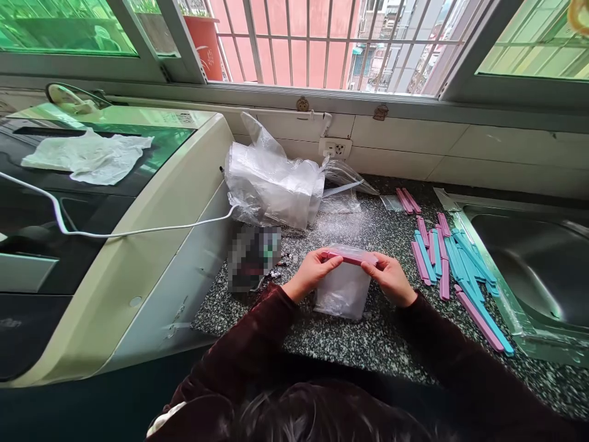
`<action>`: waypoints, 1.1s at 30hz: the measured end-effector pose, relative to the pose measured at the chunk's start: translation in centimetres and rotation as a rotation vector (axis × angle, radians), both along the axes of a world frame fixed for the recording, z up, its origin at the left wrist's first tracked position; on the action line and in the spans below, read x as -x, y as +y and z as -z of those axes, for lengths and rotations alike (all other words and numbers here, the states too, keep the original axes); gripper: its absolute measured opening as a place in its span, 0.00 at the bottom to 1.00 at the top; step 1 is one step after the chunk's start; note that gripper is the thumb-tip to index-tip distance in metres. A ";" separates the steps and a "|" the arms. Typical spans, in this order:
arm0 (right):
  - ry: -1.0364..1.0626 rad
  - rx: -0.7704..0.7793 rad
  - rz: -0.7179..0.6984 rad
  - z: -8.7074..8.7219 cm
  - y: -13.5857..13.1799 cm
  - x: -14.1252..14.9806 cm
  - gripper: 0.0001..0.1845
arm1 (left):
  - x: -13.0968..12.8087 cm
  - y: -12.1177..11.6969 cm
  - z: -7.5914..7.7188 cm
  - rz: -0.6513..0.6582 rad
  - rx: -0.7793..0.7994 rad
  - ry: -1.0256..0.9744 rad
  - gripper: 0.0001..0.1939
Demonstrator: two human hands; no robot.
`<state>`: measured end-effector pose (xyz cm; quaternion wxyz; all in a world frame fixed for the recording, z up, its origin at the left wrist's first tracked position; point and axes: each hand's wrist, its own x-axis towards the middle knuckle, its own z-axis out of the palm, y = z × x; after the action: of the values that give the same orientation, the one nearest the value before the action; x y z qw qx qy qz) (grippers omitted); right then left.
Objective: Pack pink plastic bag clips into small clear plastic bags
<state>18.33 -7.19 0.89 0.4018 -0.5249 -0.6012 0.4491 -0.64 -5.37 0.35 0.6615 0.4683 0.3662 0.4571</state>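
Both my hands hold a pink bag sealing clip (pixel 352 258) crosswise over the countertop. My left hand (pixel 309 275) pinches its left end between thumb and fingers. At the other end, my right hand (pixel 391 279) grips it the same way. A clear plastic bag (pixel 343 291) hangs below the clip, and a strip of film shows above it. Whether the clip is locked on the bag cannot be made out. To the right lie several loose pink clips (pixel 444 279) and blue clips (pixel 460 270), some overlapping.
A bulky wrapped bundle of clear plastic (pixel 276 184) lies by the wall socket (pixel 335 148). A blurred-out dark item (pixel 253 258) is left of my hands. The steel sink (pixel 501 270) borders the right; a large machine (pixel 184 264) with a white cable (pixel 138 235) stands left.
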 end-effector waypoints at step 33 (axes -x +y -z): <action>-0.893 -0.852 -0.006 -3.2 0.9 -2.8 0.11 | -2.5 1.1 -0.9 -0.115 0.125 -0.110 0.25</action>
<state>21.09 -6.28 4.05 0.2843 -0.4541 -0.8393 -0.0926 1.89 -4.23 1.22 0.6812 0.3786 0.3837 0.4954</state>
